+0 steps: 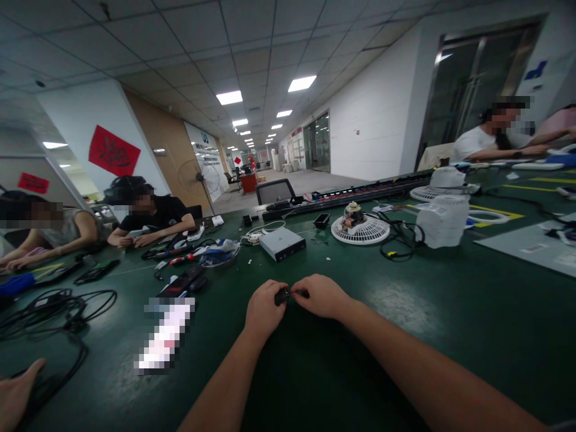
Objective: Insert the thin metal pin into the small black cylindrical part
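Both of my hands meet over the dark green table, a little in front of me. My left hand is closed in a pinch on a small black part. My right hand is closed too, its fingertips pinching a thin dark piece that touches the small black part. What the thin piece is I cannot make out. Both forearms rest low over the table.
A grey box, a white fan grille, a white fan housing, black cables and small tools lie around. Other people sit at the left and far right. Another person's hand rests at the bottom left.
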A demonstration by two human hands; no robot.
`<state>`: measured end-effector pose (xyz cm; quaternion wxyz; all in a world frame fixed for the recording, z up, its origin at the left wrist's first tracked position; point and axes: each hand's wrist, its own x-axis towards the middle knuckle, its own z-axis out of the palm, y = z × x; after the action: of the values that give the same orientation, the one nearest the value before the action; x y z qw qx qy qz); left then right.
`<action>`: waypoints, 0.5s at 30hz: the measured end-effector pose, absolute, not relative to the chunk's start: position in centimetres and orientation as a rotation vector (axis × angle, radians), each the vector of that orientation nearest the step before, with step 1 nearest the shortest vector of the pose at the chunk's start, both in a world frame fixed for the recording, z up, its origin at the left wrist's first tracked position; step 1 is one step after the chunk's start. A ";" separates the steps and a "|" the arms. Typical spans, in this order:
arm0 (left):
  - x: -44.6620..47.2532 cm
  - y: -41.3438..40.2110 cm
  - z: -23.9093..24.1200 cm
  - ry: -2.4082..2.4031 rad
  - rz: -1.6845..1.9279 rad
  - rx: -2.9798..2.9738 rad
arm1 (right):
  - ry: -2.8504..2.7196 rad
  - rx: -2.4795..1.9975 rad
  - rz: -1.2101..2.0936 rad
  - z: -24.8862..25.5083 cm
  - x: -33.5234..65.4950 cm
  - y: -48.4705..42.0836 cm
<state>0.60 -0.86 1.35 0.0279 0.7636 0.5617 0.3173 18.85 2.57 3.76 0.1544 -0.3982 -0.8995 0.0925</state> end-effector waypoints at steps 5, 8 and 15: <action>0.5 -0.7 1.3 1.802 1.025 2.304 | -2.595 -1.131 0.303 3.8 18.9 2.6; 0.4 -0.7 1.3 1.847 1.056 2.265 | -2.626 -1.134 0.292 3.8 19.0 2.7; 0.4 -0.6 1.2 1.886 1.063 2.242 | -2.593 -1.247 0.280 3.8 19.2 2.8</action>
<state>0.37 -0.58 1.24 0.0124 0.7193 0.6050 0.3412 19.16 2.76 3.82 0.1251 -0.4280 -0.8899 0.0961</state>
